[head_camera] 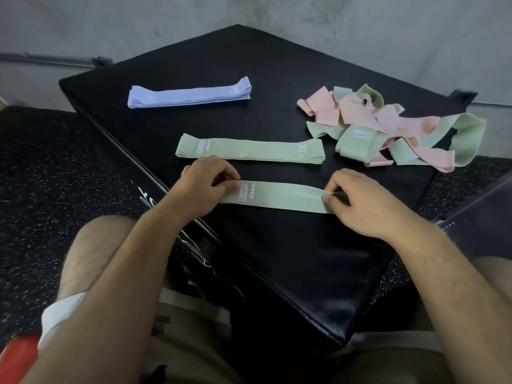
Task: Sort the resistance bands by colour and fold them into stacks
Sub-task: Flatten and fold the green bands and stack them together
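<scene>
A flat green band (279,196) lies stretched across the near part of the black padded box (277,65). My left hand (203,187) pinches its left end and my right hand (360,200) pinches its right end. Just beyond it lies a folded stack of green bands (249,149) marked 30 LB. A neat stack of lilac bands (189,94) sits at the far left of the box. At the far right lies a tangled heap of pink and green bands (388,126).
The box stands on speckled black rubber flooring (41,162) against a grey concrete wall (360,29). My bare knees and beige shorts fill the bottom of the view. A red object (16,353) shows at the bottom left corner.
</scene>
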